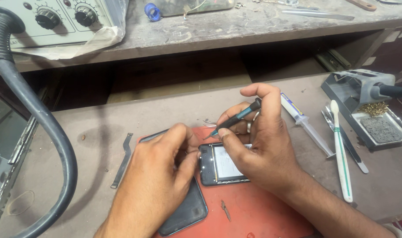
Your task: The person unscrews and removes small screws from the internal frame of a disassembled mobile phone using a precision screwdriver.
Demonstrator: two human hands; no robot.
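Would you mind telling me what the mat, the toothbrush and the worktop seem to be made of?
Mat: probably rubber or silicone, matte red, lying flat.
Toothbrush: glossy white plastic with a green stripe.
Worktop: likely laminated board or wood, dull brownish-grey, scuffed and stained.

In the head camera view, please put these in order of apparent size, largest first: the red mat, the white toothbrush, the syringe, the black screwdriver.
1. Red mat, partly covered by the hands.
2. White toothbrush.
3. Syringe, slightly shorter.
4. Black screwdriver, partly hidden in the right hand.
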